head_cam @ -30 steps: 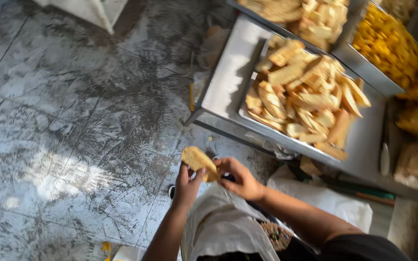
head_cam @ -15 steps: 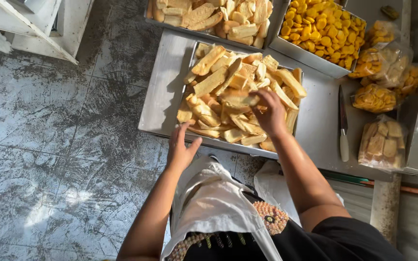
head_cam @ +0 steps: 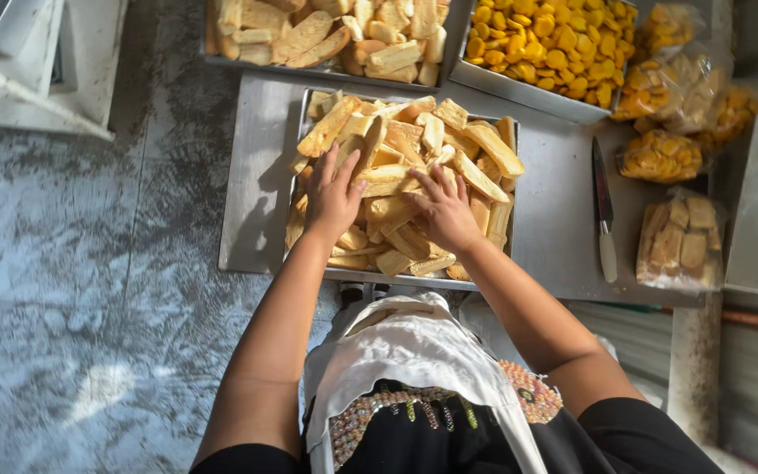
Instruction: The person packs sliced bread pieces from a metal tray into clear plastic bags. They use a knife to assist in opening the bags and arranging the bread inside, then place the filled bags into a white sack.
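Clear plastic bags of yellow pieces [head_cam: 660, 155] were stacked at the table's right end; a clear bag of tan pieces [head_cam: 682, 241] was laid just below them.

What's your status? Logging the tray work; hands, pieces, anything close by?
Left hand and right hand open, flat on fried pieces in metal tray. Knife lies right of tray, apart.

Bright daylight, soft shadows, sharp focus, floor glare
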